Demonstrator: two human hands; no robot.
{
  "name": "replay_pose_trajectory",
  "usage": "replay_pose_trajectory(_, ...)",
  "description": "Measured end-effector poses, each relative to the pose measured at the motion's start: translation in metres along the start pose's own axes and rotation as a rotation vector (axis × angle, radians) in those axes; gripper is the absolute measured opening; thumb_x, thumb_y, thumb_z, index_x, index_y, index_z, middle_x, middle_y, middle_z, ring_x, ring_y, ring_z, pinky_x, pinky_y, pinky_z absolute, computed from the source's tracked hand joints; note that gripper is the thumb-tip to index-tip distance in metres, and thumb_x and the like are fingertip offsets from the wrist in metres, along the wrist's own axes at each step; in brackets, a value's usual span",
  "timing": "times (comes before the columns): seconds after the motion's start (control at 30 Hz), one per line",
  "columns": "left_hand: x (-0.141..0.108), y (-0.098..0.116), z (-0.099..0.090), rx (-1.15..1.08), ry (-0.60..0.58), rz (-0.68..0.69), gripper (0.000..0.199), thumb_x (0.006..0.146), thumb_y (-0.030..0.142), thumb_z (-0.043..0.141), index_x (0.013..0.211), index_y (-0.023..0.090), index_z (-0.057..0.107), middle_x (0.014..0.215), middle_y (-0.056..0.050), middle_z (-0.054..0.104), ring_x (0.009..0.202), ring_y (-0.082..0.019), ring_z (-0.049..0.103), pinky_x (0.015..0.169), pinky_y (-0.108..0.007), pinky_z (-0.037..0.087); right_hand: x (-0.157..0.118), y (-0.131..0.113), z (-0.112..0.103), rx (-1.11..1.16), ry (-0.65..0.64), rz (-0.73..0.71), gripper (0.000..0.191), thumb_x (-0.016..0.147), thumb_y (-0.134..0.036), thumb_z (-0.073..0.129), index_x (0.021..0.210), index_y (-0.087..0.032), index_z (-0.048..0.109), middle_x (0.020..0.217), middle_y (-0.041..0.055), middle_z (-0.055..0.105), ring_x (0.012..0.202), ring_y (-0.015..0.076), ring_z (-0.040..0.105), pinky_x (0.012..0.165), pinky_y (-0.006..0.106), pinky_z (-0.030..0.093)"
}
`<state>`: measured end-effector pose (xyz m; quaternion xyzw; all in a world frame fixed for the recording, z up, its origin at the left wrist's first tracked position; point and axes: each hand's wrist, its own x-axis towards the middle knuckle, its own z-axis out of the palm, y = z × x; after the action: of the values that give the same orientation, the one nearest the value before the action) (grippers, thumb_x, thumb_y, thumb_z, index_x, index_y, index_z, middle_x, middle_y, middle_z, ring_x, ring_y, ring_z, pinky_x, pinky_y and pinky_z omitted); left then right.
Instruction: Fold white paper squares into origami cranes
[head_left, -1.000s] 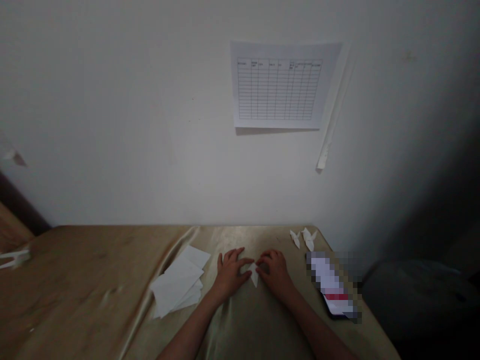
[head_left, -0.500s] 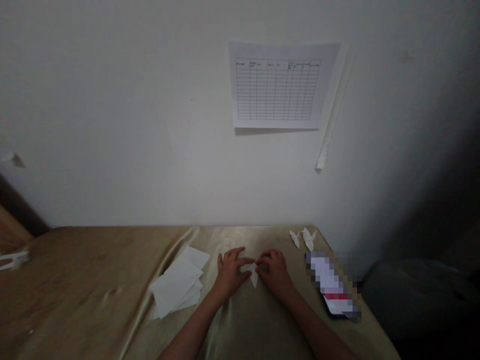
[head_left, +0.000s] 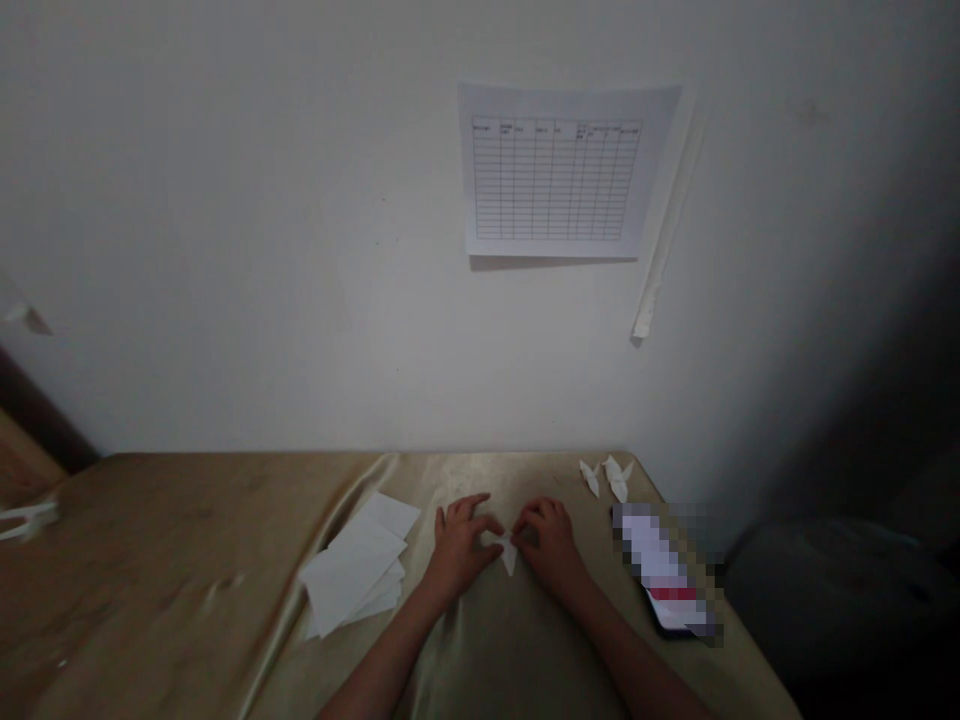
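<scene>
Between my two hands, low over the cloth-covered table, is a small folded piece of white paper (head_left: 509,557), with one pointed end aimed toward me. My left hand (head_left: 461,540) pinches its left side between thumb and index finger, the other fingers stretched away. From the right, my right hand (head_left: 549,540) closes on the paper's upper edge with thumb and curled fingers, which hide part of it. Two folded paper figures, one smaller (head_left: 590,478) and one larger (head_left: 618,479), lie beyond my right hand near the table's far corner.
Several loose white paper sheets (head_left: 356,565) overlap left of my hands. A phone (head_left: 664,575), partly pixelated, lies along the right edge. The brownish satin cloth (head_left: 187,560) has raised creases. Behind stands a wall with a printed table sheet (head_left: 555,175) taped on it.
My left index finger has bent and drawn down closer to its thumb at the paper. The right hand and everything else stay nearly as they were.
</scene>
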<state>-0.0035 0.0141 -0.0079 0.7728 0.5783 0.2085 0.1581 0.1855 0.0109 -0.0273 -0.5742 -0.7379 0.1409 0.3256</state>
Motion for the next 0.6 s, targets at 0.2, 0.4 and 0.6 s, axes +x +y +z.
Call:
replay_pose_trajectory(0.2,-0.002,-0.001,-0.001,0.0,-0.009,0.015,0.018,0.073,0.024,0.079,0.088,0.034,0.076,0.148,0.002,0.051,0.138,-0.032,0.039,0.116,-0.064,0.016,-0.001,-0.002,-0.001,-0.022,0.015,-0.058,0.009,0.08,-0.017,0.072,0.082,-0.026,0.073,0.102,0.0037,0.065,0.108,0.0224,0.052,0.1,0.035,0.036)
replay_pose_trajectory(0.4,-0.003,-0.003,-0.001,0.022,-0.031,0.034,0.013,0.076,0.028,0.077,0.086,0.035,0.076,0.148,0.002,0.052,0.138,-0.031,0.04,0.115,-0.067,0.013,-0.002,0.0,-0.007,-0.083,-0.027,-0.1,0.007,0.084,-0.021,0.071,0.084,-0.027,0.074,0.104,0.0021,0.067,0.108,0.0211,0.051,0.101,0.035,0.034)
replay_pose_trajectory(0.6,-0.004,-0.002,-0.002,0.072,-0.045,0.042,0.01,0.08,0.03,0.075,0.087,0.037,0.076,0.152,0.005,0.047,0.139,-0.032,0.037,0.114,-0.071,0.013,-0.001,0.003,-0.01,-0.143,-0.119,-0.18,0.016,0.09,-0.02,0.063,0.084,-0.03,0.074,0.102,-0.0014,0.069,0.113,0.0193,0.052,0.115,0.046,0.016)
